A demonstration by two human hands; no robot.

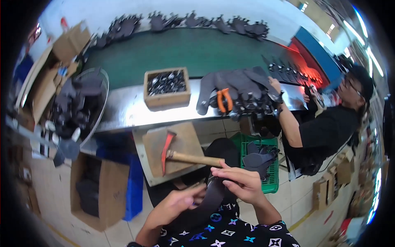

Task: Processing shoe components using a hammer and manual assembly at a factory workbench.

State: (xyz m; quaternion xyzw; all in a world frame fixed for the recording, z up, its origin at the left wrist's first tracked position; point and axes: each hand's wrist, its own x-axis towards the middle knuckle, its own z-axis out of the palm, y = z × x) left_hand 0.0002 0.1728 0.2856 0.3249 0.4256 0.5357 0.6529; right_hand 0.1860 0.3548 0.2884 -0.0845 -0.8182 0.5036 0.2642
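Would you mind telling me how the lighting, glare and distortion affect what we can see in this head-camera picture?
In the head view, fisheye bending curves the green conveyor belt and steel table edge; black corners ring the frame; ceiling lights blow out at upper right, and a red glow tints the belt's far end. The left hand and right hand on the dark leather piece are evenly lit and reasonably sharp.

Dark strap [205,201] partly hidden by hands, wooden box [167,86] contents too small
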